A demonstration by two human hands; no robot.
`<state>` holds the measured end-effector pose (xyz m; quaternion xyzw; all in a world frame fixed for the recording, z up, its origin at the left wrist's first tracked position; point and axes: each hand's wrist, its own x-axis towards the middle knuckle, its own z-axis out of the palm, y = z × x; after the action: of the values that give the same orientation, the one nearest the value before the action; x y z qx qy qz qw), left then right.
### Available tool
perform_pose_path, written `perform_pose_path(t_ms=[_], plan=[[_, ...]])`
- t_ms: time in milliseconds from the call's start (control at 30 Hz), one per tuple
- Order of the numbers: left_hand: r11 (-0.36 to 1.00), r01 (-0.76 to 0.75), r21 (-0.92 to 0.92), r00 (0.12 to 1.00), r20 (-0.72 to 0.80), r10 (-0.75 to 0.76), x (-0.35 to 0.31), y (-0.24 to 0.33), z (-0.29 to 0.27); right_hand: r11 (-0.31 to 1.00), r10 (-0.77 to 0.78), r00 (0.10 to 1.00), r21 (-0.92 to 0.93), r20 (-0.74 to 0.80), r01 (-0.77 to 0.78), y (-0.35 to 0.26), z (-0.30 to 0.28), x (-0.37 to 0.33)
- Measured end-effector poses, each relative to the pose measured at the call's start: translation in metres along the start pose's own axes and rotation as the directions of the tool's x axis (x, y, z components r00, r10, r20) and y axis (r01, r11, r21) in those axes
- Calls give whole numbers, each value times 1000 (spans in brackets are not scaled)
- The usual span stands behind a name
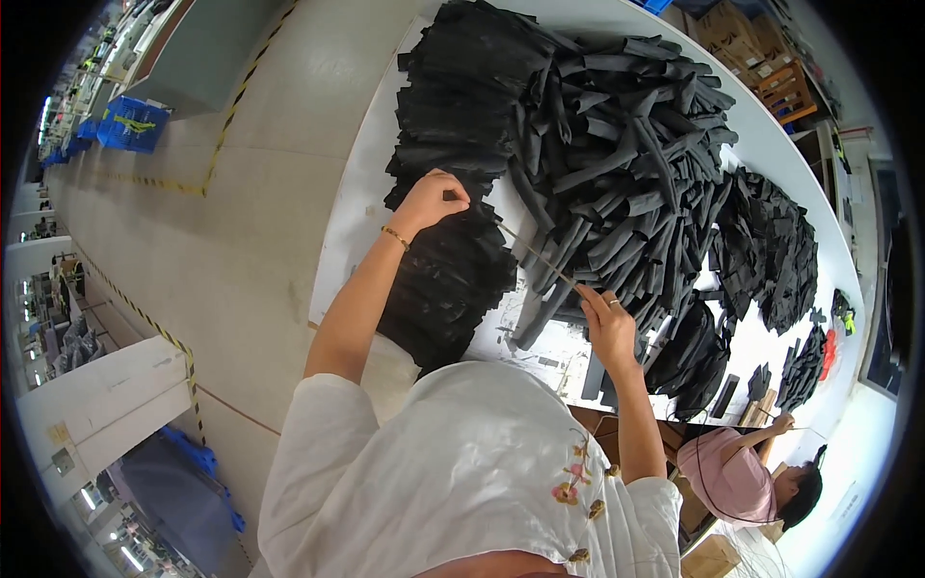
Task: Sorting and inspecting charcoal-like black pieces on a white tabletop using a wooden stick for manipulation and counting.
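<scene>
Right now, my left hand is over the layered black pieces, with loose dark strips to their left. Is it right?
Not quite: the head view shows loose dark strips to the right of the layered black pieces. Your left hand is over the pieces.

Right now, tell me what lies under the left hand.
Under the left hand lies a bank of overlapping black strips; the patch directly beneath the palm is covered and cannot be seen.
</scene>
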<state>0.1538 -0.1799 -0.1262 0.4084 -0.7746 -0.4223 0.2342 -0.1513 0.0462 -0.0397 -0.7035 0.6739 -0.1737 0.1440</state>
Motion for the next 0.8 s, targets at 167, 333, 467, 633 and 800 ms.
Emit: perform_pose_path(t_ms=[167, 333, 467, 633, 800], plan=[[996, 48, -76, 999, 6, -47, -4, 18, -8, 999, -53, 999, -12, -13, 53, -7, -6, 15], [982, 77, -173, 997, 43, -71, -6, 18, -9, 998, -60, 998, -16, 17, 60, -10, -7, 22], [985, 10, -172, 999, 48, -2, -6, 24, -8, 998, -68, 997, -11, 25, 68, -8, -5, 23], [977, -210, -27, 974, 83, 212, -7, 54, 24, 997, -84, 995, 6, 45, 83, -16, 21, 31], [833, -464, 301, 854, -99, 511, -33, 142, 52, 826, 13, 999, 563, 45, -36, -29, 64, 35]])
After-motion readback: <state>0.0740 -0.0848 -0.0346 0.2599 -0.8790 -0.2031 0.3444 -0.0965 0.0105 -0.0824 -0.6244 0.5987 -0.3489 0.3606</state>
